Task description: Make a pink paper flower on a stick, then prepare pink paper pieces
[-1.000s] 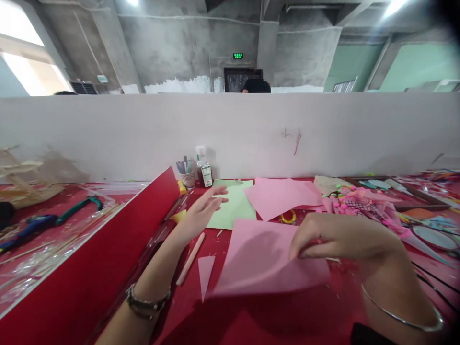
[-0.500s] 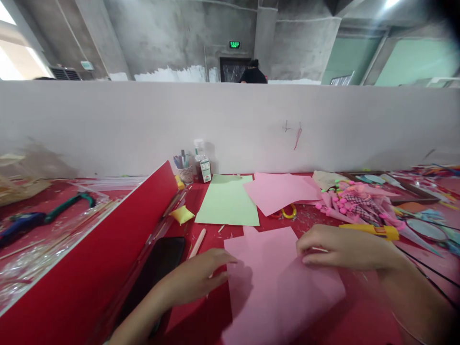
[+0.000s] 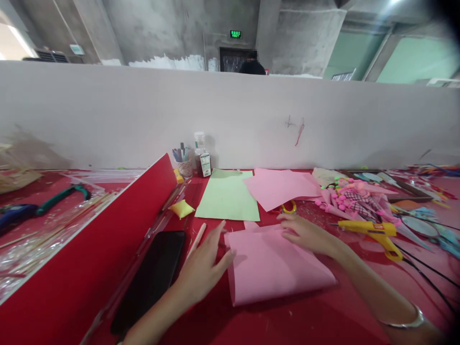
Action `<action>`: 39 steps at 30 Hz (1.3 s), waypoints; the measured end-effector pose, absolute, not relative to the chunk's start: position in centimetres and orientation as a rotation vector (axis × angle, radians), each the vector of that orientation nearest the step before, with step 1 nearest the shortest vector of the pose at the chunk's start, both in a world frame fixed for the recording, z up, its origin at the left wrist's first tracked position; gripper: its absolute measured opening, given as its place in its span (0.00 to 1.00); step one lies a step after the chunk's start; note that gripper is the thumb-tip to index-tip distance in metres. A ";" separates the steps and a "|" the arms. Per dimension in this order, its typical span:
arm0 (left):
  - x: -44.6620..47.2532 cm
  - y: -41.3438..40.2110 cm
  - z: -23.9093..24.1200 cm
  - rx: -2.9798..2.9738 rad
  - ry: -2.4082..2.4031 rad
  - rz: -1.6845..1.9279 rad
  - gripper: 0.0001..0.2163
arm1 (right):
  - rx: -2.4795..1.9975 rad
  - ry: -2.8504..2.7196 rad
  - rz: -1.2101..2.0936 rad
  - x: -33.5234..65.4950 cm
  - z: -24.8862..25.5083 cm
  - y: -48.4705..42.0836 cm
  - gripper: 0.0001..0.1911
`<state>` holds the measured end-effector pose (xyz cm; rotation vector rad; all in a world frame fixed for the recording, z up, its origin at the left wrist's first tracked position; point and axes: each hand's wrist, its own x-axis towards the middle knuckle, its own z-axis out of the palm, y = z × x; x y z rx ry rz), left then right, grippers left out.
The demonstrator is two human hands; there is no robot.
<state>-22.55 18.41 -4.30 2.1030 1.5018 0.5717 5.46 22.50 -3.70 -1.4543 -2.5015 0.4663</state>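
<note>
A sheet of pink paper (image 3: 276, 263) lies in front of me, bent over on itself, with a rounded fold along its near side. My right hand (image 3: 305, 234) rests on the top of this sheet near its far edge, fingers stretched out and apart. At the sheet's left edge is my left hand (image 3: 204, 263), its fingers and thumb spread; the thumb tip reaches the paper. A pale pink stick (image 3: 197, 238) lies just beyond the left hand, partly covered by it. Beside that hand is a black phone (image 3: 153, 278).
Behind lie a light green sheet (image 3: 228, 196) and more pink sheets (image 3: 282, 187). A yellow glue gun (image 3: 375, 230) with a cord sits right, before a pile of pink cone-shaped pieces (image 3: 355, 196). A red divider (image 3: 104, 239) stands left. A yellow pillow-shaped packet (image 3: 181, 209) lies near it.
The pink sheet's near part has been folded away from me over the rest. My right hand has moved left and away; my left hand has turned its fingers further forward. The view has tilted slightly.
</note>
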 end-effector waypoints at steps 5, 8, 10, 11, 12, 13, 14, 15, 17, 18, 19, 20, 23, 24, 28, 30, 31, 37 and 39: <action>-21.9 17.7 -4.2 2.470 1.420 0.518 0.30 | -1.404 -2.513 0.469 4.9 -5.3 23.2 0.10; -21.1 16.9 -4.0 2.708 1.077 0.304 0.27 | -1.420 -2.500 0.449 4.7 -6.0 23.4 0.10; -20.5 16.5 -4.2 2.758 0.946 0.197 0.26 | -1.430 -2.486 0.489 4.6 -6.1 23.4 0.09; -20.3 16.4 -4.4 2.767 0.926 0.171 0.26 | -1.431 -2.474 0.521 4.5 -6.0 23.3 0.08; -20.2 16.3 -4.7 2.773 0.928 0.159 0.25 | -1.429 -2.458 0.554 4.5 -5.7 23.2 0.08; -20.0 16.2 -5.0 2.777 0.942 0.157 0.25 | -1.423 -2.440 0.588 4.4 -5.4 23.0 0.07; -20.0 16.3 -5.2 2.780 0.965 0.164 0.25 | -1.412 -2.423 0.614 4.3 -5.0 22.7 0.07; -19.9 16.4 -5.3 2.781 0.999 0.180 0.26 | -1.393 -2.410 0.633 4.2 -4.5 22.3 0.07; -19.9 16.7 -5.1 2.779 1.096 0.264 0.29 | -1.326 -2.396 0.631 3.7 -3.2 21.3 0.07; -20.0 17.0 -4.8 2.772 1.151 0.325 0.30 | -1.277 -2.396 0.617 3.4 -2.5 20.7 0.06; -20.0 17.2 -4.4 2.759 1.201 0.391 0.31 | -1.226 -2.404 0.600 3.0 -1.8 20.2 0.06; -19.9 17.5 -4.0 2.738 1.241 0.443 0.32 | -1.171 -2.422 0.589 2.5 -1.0 19.7 0.06; -20.0 18.3 -2.6 2.604 1.333 0.397 0.27 | -1.064 -2.482 0.520 1.5 0.7 18.8 0.06; -20.1 18.5 -2.2 2.549 1.360 0.336 0.21 | -1.051 -2.494 0.493 1.3 1.0 18.8 0.07; -21.0 19.5 -1.2 2.376 1.440 0.341 0.12 | -1.168 -2.239 0.378 2.2 0.3 19.8 0.11; -21.7 19.9 -1.0 2.255 1.459 0.530 0.12 | -1.280 -1.942 0.396 3.2 -0.8 20.4 0.24; -22.1 20.0 -1.0 2.172 1.479 0.638 0.11 | -1.319 -1.815 0.480 3.5 -1.4 20.5 0.29; -21.8 19.8 -2.7 1.695 1.355 1.082 0.14 | -1.140 -1.508 1.375 1.9 -3.6 19.1 0.40; -21.2 19.6 -3.9 1.643 1.270 1.145 0.15 | -1.019 -1.475 1.416 0.7 -3.7 18.8 0.43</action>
